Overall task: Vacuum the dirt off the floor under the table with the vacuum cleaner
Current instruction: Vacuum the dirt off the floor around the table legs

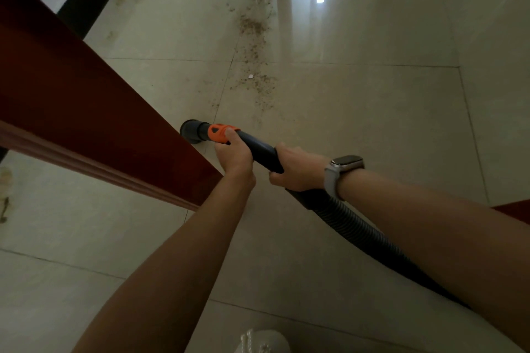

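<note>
Dirt (pixel 256 37) lies ahead of both hands. Left hand (pixel 233 156) and right hand (pixel 298 170) grip the vacuum wand (pixel 259 149); nozzle (pixel 191 131) on floor (pixel 358 112) by the table (pixel 86 112), apparently mid-sweep; next, push forward into the trail.

The floor (pixel 358 112) is made of big, shiny, pale tiles with thin lines between them. A long trail of brown dirt (pixel 255 37) lies on it, running from the far end toward the near tiles. A small white bit (pixel 250 76) sits in the dirt. The black round end of the vacuum cleaner (pixel 190 131) rests on the floor, just beside the near end of the dirt.
</note>
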Demonstrator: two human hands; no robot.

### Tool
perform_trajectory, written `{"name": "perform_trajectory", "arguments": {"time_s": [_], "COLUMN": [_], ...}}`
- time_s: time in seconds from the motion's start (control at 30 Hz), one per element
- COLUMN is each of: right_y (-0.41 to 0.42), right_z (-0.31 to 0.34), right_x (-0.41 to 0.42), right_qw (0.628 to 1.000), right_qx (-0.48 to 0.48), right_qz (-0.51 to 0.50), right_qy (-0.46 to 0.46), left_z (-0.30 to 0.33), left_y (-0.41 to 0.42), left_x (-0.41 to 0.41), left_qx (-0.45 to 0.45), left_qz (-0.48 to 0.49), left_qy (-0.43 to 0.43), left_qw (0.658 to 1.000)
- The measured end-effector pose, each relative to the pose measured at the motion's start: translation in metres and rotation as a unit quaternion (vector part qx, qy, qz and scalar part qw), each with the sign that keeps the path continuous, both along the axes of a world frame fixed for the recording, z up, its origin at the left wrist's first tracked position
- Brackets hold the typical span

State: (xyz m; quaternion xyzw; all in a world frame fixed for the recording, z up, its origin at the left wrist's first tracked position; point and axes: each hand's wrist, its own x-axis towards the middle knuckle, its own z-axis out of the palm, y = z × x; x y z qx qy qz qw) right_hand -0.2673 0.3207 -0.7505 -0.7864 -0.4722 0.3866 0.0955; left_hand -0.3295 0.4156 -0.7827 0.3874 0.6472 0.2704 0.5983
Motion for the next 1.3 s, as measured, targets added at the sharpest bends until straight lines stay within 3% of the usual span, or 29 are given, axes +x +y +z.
{"name": "perform_trajectory", "arguments": {"time_s": [0.13, 0.23, 0.53, 0.73, 1.3], "right_y": [0.017, 0.021, -0.036, -0.077, -0.122], "right_z": [-0.001, 0.002, 0.009, -0.002, 0.003], "right_x": [-0.005, -0.002, 0.007, -0.006, -0.009], "right_qw": [0.999, 0.999, 0.994, 0.986, 0.957], "right_qx": [0.012, -0.002, -0.048, -0.040, -0.010], "right_qz": [-0.026, -0.036, -0.018, -0.138, -0.289], "right_qy": [-0.015, 0.024, 0.094, 0.081, 0.015], "left_z": [0.007, 0.013, 0.013, 0.024, 0.018], "left_y": [0.015, 0.016, -0.037, -0.077, -0.104], "left_x": [0.005, 0.010, 0.007, 0.018, 0.051], "left_qx": [0.008, 0.006, -0.010, -0.016, -0.066], "left_qz": [-0.010, -0.031, -0.075, -0.138, -0.285], "left_qy": [-0.005, -0.005, 0.043, 0.031, -0.021], "left_qw": [1.000, 0.999, 0.996, 0.990, 0.956]}}
